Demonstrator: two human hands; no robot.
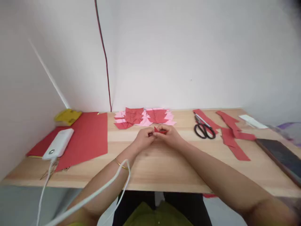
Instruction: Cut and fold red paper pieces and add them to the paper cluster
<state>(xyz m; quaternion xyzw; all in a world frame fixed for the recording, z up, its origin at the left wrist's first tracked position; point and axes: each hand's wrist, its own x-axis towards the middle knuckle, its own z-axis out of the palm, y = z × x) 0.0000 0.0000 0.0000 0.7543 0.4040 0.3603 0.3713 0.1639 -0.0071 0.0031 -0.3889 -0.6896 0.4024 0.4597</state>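
My left hand (145, 137) and my right hand (170, 135) meet over the middle of the table, fingers closed together on a small piece of red paper (156, 130). A pointed tip of the paper sticks up between them; the rest is hidden by my fingers. Behind my hands lie cut red paper pieces (134, 115) with jagged edges, layered with pink paper pieces (146, 121). Black-handled scissors (204, 129) rest to the right, partly on a red paper strip (213, 125).
Large red paper sheets (91, 138) lie at left beneath a white power bank (60, 141), whose white cable (94, 197) loops across my left arm. A yellow object (68, 117) sits by the wall. At right are red scraps (236, 146), a white strip (252, 121) and a dark phone (279, 157).
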